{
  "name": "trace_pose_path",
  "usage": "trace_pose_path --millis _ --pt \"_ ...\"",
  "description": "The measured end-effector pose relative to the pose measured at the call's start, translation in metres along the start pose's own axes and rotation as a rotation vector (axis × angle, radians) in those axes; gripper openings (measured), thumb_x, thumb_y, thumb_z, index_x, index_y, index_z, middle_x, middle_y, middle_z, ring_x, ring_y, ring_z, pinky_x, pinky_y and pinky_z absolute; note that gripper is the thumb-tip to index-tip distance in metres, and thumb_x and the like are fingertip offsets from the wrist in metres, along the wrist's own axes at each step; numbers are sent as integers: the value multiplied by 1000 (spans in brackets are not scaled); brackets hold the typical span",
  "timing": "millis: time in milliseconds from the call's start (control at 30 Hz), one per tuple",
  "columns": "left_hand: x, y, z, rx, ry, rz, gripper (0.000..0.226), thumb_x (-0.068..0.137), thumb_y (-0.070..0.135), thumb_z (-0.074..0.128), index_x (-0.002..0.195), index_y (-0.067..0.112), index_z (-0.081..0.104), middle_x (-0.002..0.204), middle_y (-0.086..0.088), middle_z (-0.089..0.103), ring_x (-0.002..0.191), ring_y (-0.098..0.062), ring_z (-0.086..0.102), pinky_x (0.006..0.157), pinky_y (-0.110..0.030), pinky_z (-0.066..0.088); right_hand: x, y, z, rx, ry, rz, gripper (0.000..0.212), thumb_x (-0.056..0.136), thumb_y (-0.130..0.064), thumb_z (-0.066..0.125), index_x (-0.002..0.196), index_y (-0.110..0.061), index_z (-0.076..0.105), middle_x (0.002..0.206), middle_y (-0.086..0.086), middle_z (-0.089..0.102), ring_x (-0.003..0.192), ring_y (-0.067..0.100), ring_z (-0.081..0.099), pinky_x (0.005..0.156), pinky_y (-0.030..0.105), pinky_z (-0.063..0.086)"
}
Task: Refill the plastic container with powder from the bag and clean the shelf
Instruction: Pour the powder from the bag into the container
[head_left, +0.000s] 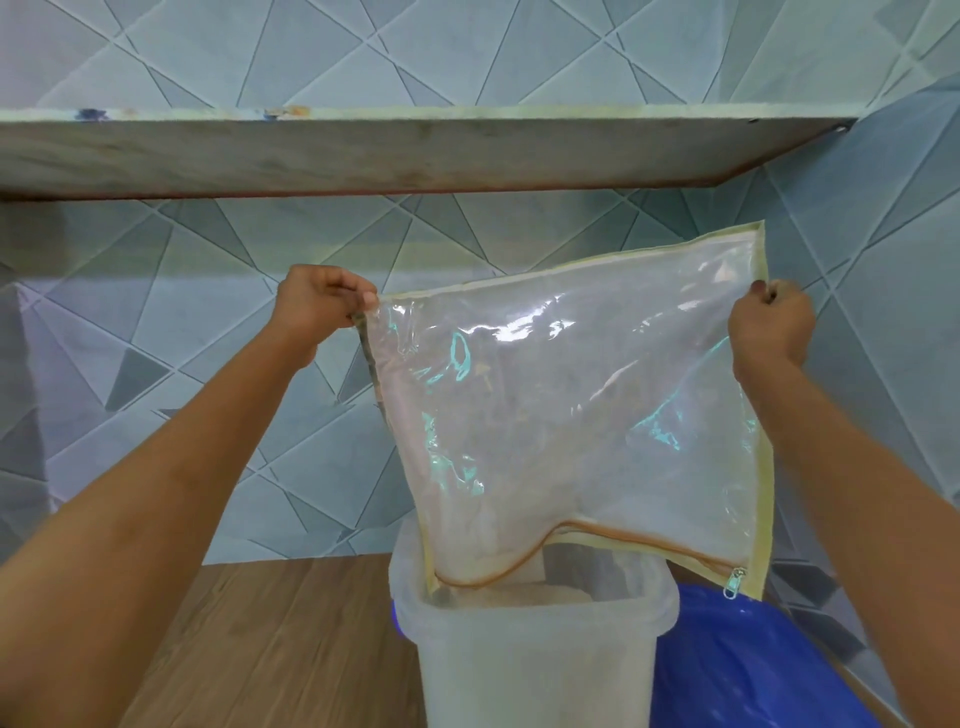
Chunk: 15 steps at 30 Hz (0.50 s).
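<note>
A clear plastic zip bag (582, 415) with cream edging hangs upside down, its open zipper mouth resting in the top of a translucent white plastic container (535, 654). Pale powder lies in the container under the bag's mouth. My left hand (317, 306) pinches the bag's upper left corner. My right hand (771, 325) pinches the upper right edge. Both hold the bag stretched up above the container. The zipper pull (735, 582) dangles at the lower right corner.
A worn grey shelf board (363, 150) runs across the wall above my hands. The container stands on a wooden surface (270, 639). A blue plastic object (743, 670) sits right of the container. Patterned grey-blue tiles cover the wall behind.
</note>
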<state>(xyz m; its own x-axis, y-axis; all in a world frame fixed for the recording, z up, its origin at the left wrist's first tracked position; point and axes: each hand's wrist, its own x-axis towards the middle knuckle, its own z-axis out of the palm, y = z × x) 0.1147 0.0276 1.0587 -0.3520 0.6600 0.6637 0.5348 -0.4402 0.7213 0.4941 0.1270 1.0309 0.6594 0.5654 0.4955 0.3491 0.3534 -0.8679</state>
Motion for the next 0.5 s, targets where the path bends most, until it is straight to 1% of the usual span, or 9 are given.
trace_pose_path --millis 67,100,167,200,267,300,367,433,500 --pt "-1 4 0 4 -12 4 15 81 3 68 73 15 66 74 -1 64 69 -11 60 51 -7 50 -4 -5 -4 -18 15 10 18 97 -25 38 100 -13 50 122 19 58 112 36 54 92 43 43" --pt "-2 5 0 5 -18 -1 13 81 3 67 74 14 66 74 -1 64 69 -11 60 51 -7 50 -6 -8 -5 -60 26 -1 26 96 -25 40 116 -11 50 131 18 53 122 36 48 99 44 39" --pt "-3 4 1 1 -36 -8 12 81 2 67 75 13 66 73 -1 63 69 -12 59 53 -10 50 -13 -13 -6 -159 63 -80 54 94 -26 44 143 -9 28 149 15 34 138 32 29 111 43 24" --pt "-4 4 2 3 -47 -9 14 80 1 67 73 13 66 73 -1 63 70 -13 59 56 -13 50 -18 -17 -5 -189 81 -156 62 93 -27 45 146 -7 20 153 15 26 142 30 21 114 42 18" --pt "-4 4 4 -6 -70 -10 18 80 0 67 70 15 65 72 -2 63 71 -15 59 61 -17 49 -32 -28 -1 -208 67 -402 63 92 -27 46 146 -5 22 153 15 26 144 30 19 117 40 13" --pt "-4 4 4 -10 -80 -11 19 79 0 67 69 15 65 71 -3 64 72 -17 59 62 -18 49 -40 -34 3 -215 17 -550 60 91 -29 45 143 -5 29 150 17 32 142 31 23 116 41 15" --pt "-3 4 5 -16 -100 -9 20 79 -1 68 68 16 66 72 -4 64 76 -20 60 65 -20 50 -55 -51 14 -245 -171 -776 58 89 -35 39 138 -5 40 144 18 42 137 33 32 114 42 21" --pt "-1 4 5 -31 -115 -10 20 78 -1 68 68 15 66 73 -5 65 79 -22 61 69 -24 52 -71 -66 27 -329 -379 -888 56 92 -38 38 138 -6 42 144 18 43 138 31 32 114 40 20" --pt "0 5 4 -44 -130 -3 19 78 -1 68 68 15 67 74 -6 65 80 -23 61 73 -27 54 -83 -74 41 -418 -507 -915 49 97 -34 41 138 -8 42 144 18 44 137 30 34 115 38 18"
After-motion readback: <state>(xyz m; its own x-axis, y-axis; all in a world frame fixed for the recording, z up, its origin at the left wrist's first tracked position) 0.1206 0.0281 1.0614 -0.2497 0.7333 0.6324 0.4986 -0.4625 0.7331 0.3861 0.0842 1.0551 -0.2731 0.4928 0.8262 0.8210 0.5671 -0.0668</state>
